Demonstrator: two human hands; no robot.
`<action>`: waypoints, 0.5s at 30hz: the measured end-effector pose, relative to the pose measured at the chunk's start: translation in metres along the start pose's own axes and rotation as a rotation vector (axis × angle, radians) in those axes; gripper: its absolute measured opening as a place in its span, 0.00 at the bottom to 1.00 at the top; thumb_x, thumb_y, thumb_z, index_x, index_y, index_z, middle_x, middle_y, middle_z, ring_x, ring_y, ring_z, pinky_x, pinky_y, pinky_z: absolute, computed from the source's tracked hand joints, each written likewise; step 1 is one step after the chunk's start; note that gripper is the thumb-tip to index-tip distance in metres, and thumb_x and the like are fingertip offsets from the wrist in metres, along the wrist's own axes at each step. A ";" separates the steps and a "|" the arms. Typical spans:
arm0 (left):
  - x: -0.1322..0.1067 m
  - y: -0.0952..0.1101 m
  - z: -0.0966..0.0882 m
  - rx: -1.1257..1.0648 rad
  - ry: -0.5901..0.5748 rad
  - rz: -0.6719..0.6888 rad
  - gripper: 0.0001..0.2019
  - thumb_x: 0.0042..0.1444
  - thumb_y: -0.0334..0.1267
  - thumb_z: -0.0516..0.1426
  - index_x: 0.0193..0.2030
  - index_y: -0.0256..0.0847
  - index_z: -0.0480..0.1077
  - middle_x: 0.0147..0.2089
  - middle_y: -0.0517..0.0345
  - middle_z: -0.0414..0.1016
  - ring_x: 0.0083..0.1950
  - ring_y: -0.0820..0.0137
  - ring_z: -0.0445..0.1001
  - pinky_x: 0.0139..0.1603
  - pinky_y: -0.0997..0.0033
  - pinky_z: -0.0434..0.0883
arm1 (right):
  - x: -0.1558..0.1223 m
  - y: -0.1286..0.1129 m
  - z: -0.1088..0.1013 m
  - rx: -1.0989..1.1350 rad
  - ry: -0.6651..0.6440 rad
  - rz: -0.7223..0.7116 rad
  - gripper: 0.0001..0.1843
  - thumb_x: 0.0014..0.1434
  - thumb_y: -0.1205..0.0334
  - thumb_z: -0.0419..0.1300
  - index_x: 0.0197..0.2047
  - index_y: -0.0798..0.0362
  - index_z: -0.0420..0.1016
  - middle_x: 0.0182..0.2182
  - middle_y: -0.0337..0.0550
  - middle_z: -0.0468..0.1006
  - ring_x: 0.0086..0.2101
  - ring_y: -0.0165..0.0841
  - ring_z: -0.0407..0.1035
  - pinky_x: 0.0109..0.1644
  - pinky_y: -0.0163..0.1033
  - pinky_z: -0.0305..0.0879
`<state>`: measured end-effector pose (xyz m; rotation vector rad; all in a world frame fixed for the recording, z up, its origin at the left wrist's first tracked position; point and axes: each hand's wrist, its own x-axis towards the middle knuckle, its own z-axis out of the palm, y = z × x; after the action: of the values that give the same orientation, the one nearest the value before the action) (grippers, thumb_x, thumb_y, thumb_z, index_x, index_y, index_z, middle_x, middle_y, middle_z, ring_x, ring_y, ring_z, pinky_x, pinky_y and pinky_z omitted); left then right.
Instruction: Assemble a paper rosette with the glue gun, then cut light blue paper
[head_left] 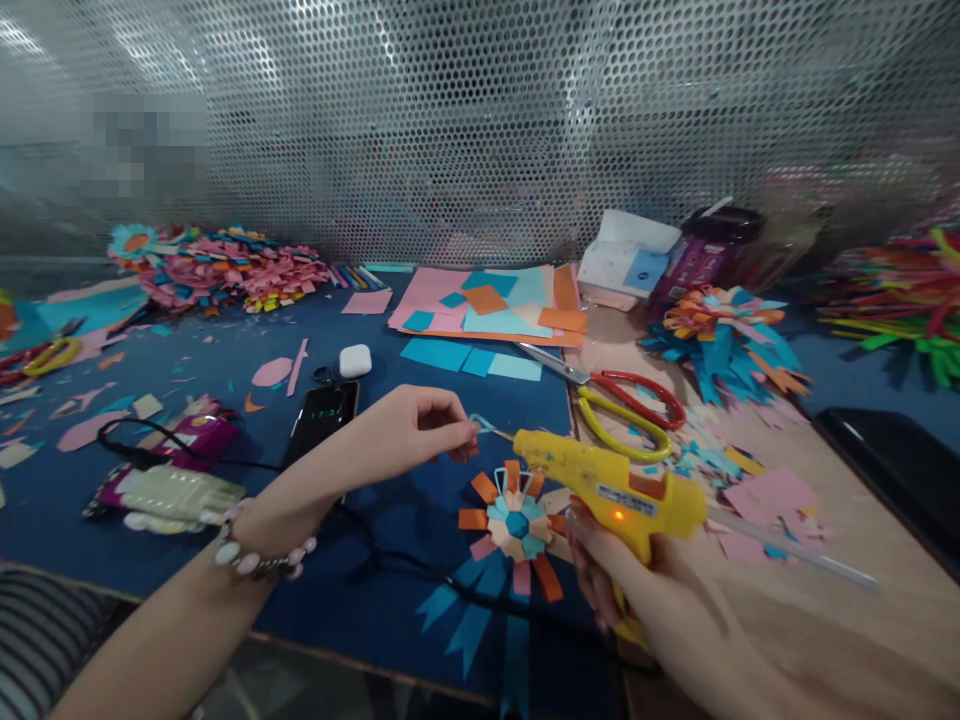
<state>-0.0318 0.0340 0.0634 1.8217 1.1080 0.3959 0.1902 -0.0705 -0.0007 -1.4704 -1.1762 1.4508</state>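
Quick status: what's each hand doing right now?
Left hand: grip pinched shut on a small paper strip.
Right hand: closed around the yellow glue gun.

The glue gun (611, 490) at centre right has a yellow plastic shell, faintly glossy and smudged. A cloudy, translucent glue stick (795, 550) juts from its back. At its tip is a pale, matt paper sliver (486, 427). Below it the flower (516, 525) is flat, matt coloured paper, like the sheets (487, 300) at upper centre. The scissors (626, 405) have bright metal blades and glossy red and yellow plastic handles. Across the top the perforated sheet (480, 120) is shiny metal. The blue table cover (420, 500) looks matt. The earbud case (355, 360) is glossy white plastic, and the phone (324, 410) has a glassy screen.
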 end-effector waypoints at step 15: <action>0.000 0.000 0.000 -0.006 -0.007 0.002 0.12 0.59 0.44 0.54 0.31 0.38 0.70 0.35 0.55 0.79 0.37 0.68 0.77 0.39 0.70 0.72 | -0.001 -0.006 0.000 -0.040 0.016 0.000 0.25 0.59 0.46 0.55 0.16 0.50 0.60 0.11 0.34 0.62 0.15 0.26 0.61 0.22 0.34 0.61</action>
<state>-0.0318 0.0338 0.0630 1.8178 1.0991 0.3928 0.1896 -0.0695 0.0056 -1.5057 -1.2021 1.4206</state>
